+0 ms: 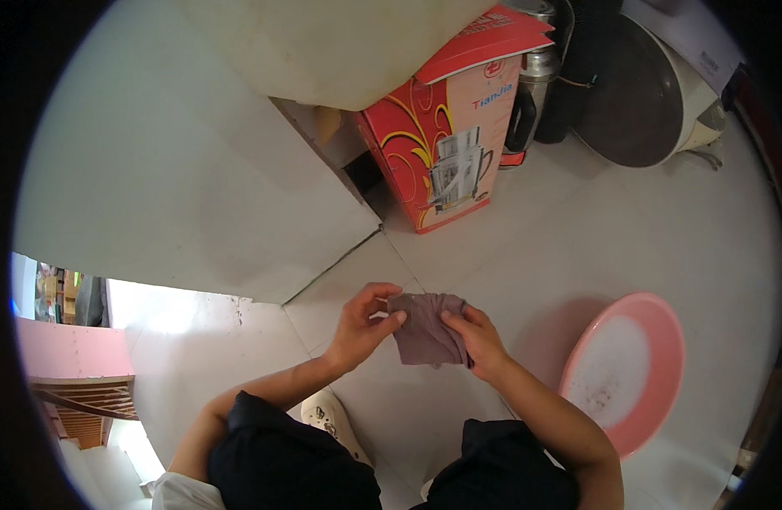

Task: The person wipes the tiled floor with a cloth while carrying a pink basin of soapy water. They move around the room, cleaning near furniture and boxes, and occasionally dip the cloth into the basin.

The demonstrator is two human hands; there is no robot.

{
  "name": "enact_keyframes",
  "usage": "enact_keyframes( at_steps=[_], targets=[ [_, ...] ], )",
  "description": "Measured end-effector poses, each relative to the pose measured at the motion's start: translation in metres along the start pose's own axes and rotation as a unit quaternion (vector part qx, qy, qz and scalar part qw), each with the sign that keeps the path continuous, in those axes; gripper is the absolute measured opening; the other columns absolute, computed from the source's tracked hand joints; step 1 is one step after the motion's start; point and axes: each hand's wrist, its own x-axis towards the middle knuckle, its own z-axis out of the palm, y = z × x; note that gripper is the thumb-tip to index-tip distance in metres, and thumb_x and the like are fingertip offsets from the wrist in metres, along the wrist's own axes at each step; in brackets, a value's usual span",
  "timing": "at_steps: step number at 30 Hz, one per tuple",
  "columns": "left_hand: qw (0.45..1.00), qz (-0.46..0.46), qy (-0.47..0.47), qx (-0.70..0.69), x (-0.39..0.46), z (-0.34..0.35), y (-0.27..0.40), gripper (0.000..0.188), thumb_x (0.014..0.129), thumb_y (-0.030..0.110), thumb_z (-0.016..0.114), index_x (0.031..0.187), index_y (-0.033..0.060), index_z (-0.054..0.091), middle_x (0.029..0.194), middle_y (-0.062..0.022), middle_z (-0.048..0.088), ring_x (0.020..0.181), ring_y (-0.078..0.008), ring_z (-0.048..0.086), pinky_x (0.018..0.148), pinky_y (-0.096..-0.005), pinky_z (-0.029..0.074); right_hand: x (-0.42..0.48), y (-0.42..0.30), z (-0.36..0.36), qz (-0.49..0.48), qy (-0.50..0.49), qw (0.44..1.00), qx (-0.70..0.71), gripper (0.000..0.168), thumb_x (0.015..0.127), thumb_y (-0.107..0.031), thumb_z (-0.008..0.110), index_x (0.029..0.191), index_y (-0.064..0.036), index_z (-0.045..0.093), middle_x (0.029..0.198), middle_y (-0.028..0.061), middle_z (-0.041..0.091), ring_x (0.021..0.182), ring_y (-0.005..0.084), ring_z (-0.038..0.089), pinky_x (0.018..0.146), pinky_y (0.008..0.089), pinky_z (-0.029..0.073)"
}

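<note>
A folded mauve cloth [424,331] hangs between my two hands, above the tiled floor. My right hand [481,335] grips its right edge, with the thumb on top and the fingers behind. At the cloth's upper left corner is my left hand [365,325], its thumb on the front face and its fingers curled close to the edge. A gap shows between that thumb and the forefinger. The cloth looks damp and wrinkled, and something small and clear hangs at its lower edge. To my right stands a pink plastic basin [668,363] holding whitish, sudsy liquid with dark specks.
A red printed cardboard box [400,153] stands ahead, beside a metal vacuum flask [531,102] and a large dark round pan [633,95]. A big pale panel [193,159] fills the upper left. My cream clog [330,421] rests on the floor tiles [588,242].
</note>
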Motion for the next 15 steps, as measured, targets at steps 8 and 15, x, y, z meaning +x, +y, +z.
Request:
enact_keyframes(
  at_steps=[8, 15],
  targets=[
    [0.995, 0.07, -0.053, 0.044, 0.004, -0.019, 0.004, 0.029, 0.081, -0.004, 0.063, 0.109, 0.0008, 0.06, 0.103, -0.0078, 0.057, 0.093, -0.013, 0.057, 0.075, -0.0251, 0.05, -0.006, -0.005, 0.004, 0.021, -0.017, 0.999, 0.024, 0.027, 0.09, -0.012, 0.052, 0.112, 0.005, 0.053, 0.104, 0.0121, 0.06, 0.091, 0.0188, 0.061, 0.079, 0.0305, 0.051],
    [0.997, 0.037, -0.056, 0.043, -0.003, -0.028, 0.004, 0.016, 0.08, -0.001, 0.066, 0.096, -0.0004, 0.066, 0.091, -0.0064, 0.061, 0.086, -0.0131, 0.059, 0.074, -0.0246, 0.051, -0.007, -0.005, 0.007, 0.034, -0.033, 0.999, -0.02, 0.029, 0.088, -0.013, 0.055, 0.11, 0.005, 0.053, 0.102, 0.0106, 0.06, 0.091, 0.0167, 0.06, 0.08, 0.0289, 0.05]
  ],
)
